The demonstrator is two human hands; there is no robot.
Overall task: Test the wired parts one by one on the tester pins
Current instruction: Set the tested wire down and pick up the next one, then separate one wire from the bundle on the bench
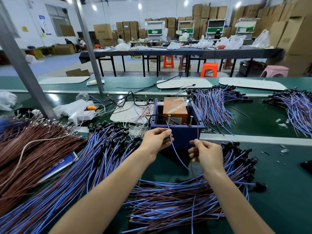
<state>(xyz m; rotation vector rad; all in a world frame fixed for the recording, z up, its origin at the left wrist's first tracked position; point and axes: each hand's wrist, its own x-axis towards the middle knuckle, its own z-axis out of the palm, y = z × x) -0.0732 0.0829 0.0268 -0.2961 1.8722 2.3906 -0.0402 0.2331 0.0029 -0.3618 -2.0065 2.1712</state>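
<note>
A green table [278, 191] in a warehouse stacked with cardboard boxes [209, 11] carries heaps of wired parts [168, 200] — blue and brown leads with black ends. Near the table's middle stands the blue tester box [179, 135], with two brass pins [169, 117] upright inside. The left hand [156, 141] has its grip closed, pinching a blue wire [175, 152]; the right hand [206, 156] pinches a brown wire [197, 130]. Both wire tips reach up beside the pins — whether they touch cannot be told.

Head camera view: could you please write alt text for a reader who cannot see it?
The left hand pinches a blue wire and the right hand a brown wire, held up toward two pins on a blue box. Heaps of similar wires lie on the green bench.
</note>
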